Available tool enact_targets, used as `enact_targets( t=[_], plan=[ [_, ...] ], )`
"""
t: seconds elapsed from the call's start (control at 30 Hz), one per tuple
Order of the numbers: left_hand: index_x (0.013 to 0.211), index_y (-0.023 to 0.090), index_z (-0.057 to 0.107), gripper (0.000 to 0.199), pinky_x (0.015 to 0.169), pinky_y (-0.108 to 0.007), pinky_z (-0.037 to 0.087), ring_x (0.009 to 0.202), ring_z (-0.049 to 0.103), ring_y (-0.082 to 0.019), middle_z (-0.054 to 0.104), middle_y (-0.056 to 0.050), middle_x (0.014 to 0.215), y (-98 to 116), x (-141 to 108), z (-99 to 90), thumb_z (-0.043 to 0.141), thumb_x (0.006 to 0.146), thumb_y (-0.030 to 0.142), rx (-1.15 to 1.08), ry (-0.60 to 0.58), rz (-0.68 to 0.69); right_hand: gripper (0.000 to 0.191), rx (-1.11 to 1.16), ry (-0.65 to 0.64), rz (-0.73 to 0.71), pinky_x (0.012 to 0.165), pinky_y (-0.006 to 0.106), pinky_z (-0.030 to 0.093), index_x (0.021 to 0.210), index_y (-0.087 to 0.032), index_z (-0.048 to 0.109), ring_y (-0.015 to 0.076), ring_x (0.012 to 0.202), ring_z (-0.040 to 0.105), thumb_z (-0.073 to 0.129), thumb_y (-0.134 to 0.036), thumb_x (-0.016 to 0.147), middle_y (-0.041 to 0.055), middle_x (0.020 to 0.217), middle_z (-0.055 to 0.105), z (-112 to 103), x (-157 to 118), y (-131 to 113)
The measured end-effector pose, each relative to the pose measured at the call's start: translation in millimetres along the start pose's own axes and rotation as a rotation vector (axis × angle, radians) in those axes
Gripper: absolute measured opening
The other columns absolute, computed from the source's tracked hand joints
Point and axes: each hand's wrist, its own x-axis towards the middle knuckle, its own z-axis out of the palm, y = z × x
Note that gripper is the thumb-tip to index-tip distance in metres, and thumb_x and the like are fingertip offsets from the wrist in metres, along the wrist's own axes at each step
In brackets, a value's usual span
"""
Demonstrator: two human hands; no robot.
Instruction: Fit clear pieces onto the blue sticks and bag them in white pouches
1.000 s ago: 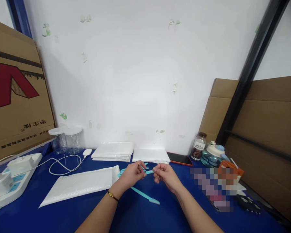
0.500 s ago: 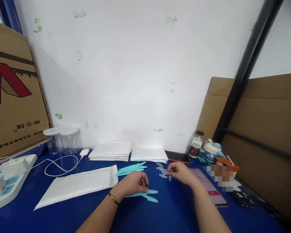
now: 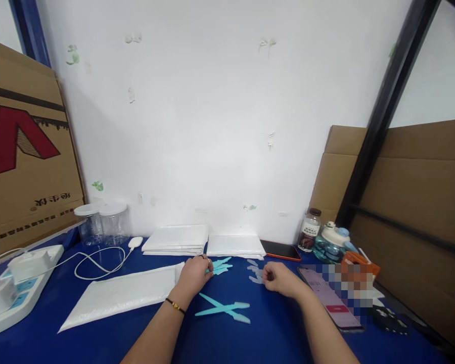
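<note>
Two turquoise plastic tools point(image 3: 223, 308) lie crossed on the blue table. Farther back is a small pile of the same turquoise tools point(image 3: 223, 266). My left hand point(image 3: 196, 273), with a ring and a bracelet, has its curled fingers at the left end of that pile; whether it grips one is hidden. Several small translucent pieces point(image 3: 255, 273) lie right of the pile. Beside them is my right hand point(image 3: 278, 276), its fingers closed, and what they may hold is too small to see. A white padded envelope point(image 3: 121, 296) lies left of my left hand.
Stacks of white envelopes point(image 3: 174, 238) stand against the wall, with clear jars point(image 3: 114, 225) and a power strip point(image 3: 26, 293) at left. On the right are phones point(image 3: 280, 249), a brown-capped bottle point(image 3: 310, 230), a teal bottle point(image 3: 330, 243) and an orange box point(image 3: 358, 268).
My left hand has moved back and left, from the front turquoise tools to the rear pile. The two front tools now lie fully in view. My right hand has shifted slightly. The view has tilted a little.
</note>
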Motion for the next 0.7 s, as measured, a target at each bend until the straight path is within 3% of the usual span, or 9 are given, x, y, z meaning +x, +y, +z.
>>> enact_targets(
  t=[0.2, 0.5, 0.7],
  plan=[
    [0.079, 0.021, 0.064, 0.013, 0.078, -0.031, 0.035, 0.090, 0.054, -0.019, 0.062, -0.004, 0.089, 1.5, 2.2, 1.2, 0.052, 0.076, 0.022, 0.040, 0.029, 0.093, 0.005, 0.225, -0.025, -0.084, 0.051, 0.018, 0.035, 0.074, -0.016, 0.055, 0.0093, 0.053, 0.049, 0.050, -0.016, 0.072, -0.0020, 0.061, 0.056, 5.2, 1.2, -21.7],
    [0.075, 0.019, 0.063, 0.022, 0.075, -0.030, 0.035, 0.082, 0.055, -0.018, 0.062, -0.005, 0.081, 9.4, 2.7, 0.6, 0.042, 0.082, 0.020, 0.113, 0.020, 0.186, 0.011, -0.033, 0.153, -0.194, 0.059, 0.021, 0.038, 0.074, -0.017, 0.060, 0.0115, 0.063, 0.050, 0.050, -0.014, 0.075, 0.0014, 0.075, 0.058, 31.8, 12.0, -34.3],
    [0.078, 0.021, 0.063, 0.019, 0.074, -0.030, 0.034, 0.080, 0.055, -0.017, 0.062, -0.003, 0.080, 14.3, 1.8, 3.5, 0.045, 0.084, 0.023, 0.028, -0.023, 0.267, 0.014, -0.129, 0.087, -0.135, 0.057, 0.020, 0.037, 0.076, -0.018, 0.063, 0.0121, 0.064, 0.053, 0.051, -0.013, 0.074, 0.0022, 0.074, 0.061, 39.0, 14.1, -35.9]
  ],
)
